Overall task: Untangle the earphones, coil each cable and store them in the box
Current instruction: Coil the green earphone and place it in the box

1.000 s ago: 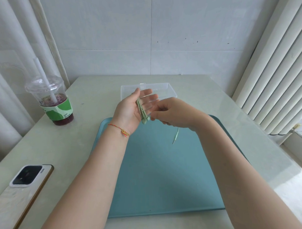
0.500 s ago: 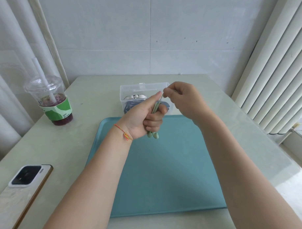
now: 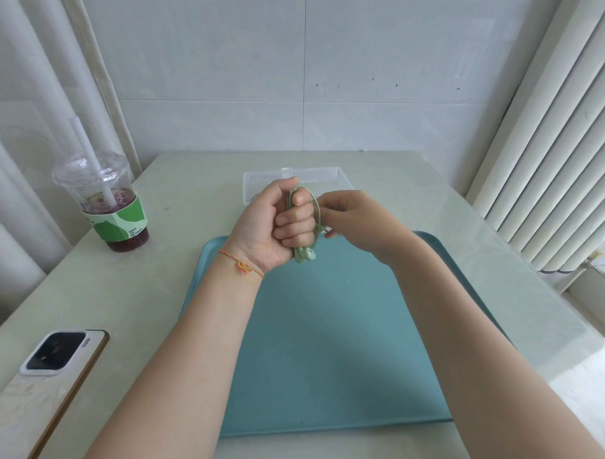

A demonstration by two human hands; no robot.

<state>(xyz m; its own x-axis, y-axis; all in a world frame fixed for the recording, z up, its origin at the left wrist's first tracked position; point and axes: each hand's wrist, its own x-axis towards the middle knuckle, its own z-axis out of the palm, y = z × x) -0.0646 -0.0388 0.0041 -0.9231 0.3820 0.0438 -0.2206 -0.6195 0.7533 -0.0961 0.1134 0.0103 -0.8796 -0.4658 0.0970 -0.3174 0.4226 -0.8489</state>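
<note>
1. A phone [image 3: 52, 361] and an iced drink cup [image 3: 103, 202] are sitting on the table's [image 3: 152, 296] left side
2. The left hand [image 3: 273, 227] is fisting around the green earphones [image 3: 303, 255], above the teal tray [image 3: 332, 348]
3. The right hand [image 3: 352, 217] is pinching the cable loop [image 3: 317, 208], just before the clear box [image 3: 326, 175]

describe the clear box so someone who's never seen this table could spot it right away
Start at the teal tray in the middle of the table. Just past its far edge, behind the two hands coiling the green earphones, sits the clear plastic box. It is the only see-through rectangular container; the cup at far left is round, with a straw.
</note>
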